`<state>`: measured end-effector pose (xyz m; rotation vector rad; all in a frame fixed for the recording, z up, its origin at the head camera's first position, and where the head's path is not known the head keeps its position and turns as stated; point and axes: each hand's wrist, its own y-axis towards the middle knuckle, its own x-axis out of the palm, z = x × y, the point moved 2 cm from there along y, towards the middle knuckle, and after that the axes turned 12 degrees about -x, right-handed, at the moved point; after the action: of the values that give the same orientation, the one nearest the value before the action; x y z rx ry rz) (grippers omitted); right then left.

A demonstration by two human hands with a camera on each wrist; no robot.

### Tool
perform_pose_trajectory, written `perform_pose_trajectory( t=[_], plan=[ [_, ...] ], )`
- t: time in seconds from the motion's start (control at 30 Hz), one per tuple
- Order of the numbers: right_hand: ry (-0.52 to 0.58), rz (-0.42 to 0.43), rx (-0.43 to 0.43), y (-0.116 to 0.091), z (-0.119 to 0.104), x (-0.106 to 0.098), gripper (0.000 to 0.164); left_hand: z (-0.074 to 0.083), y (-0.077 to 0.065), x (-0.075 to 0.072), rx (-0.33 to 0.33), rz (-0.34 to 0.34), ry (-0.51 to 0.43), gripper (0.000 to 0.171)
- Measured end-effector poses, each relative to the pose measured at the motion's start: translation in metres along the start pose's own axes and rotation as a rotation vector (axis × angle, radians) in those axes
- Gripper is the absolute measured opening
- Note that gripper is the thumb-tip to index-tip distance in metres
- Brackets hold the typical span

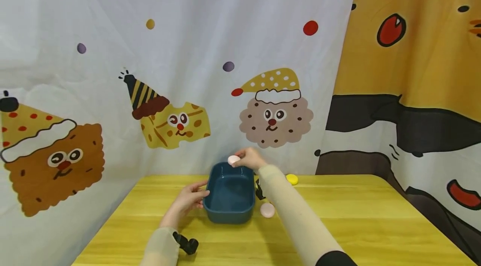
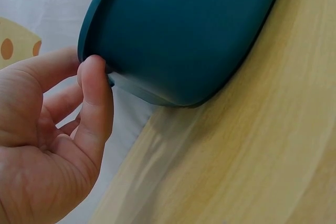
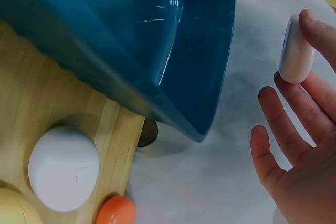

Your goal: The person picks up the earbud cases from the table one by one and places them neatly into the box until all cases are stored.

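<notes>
A deep teal plastic bin stands on the wooden table, and its inside looks bare in the head view. At its left side my left hand grips the rim between thumb and fingers, as the left wrist view also shows. Above the bin's far end, my right hand pinches a small smooth white disc with rounded edges. Its thumb is on one face and fingertips are on the other; the remaining fingers spread loosely.
Right of the bin lies a pale round disc, beneath my right forearm's inner side. Farther back is a yellow disc. The right wrist view also has an orange rounded piece near the table edge. A printed curtain hangs behind the table.
</notes>
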<state>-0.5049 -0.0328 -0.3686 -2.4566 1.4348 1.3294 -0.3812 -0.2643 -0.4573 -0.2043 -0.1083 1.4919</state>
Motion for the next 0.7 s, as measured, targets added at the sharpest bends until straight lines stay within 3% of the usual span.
perform_pose_trajectory(
  t=[0.3, 0.7],
  plan=[
    [-0.039, 0.011, 0.036, 0.001, 0.0, 0.008, 0.041, -0.003, 0.003, 0.001, -0.001, 0.006, -0.015, 0.059],
    [-0.045, 0.094, 0.099, 0.007, 0.003, 0.024, 0.04, -0.003, 0.003, -0.001, 0.001, -0.003, -0.014, 0.061]
  ],
)
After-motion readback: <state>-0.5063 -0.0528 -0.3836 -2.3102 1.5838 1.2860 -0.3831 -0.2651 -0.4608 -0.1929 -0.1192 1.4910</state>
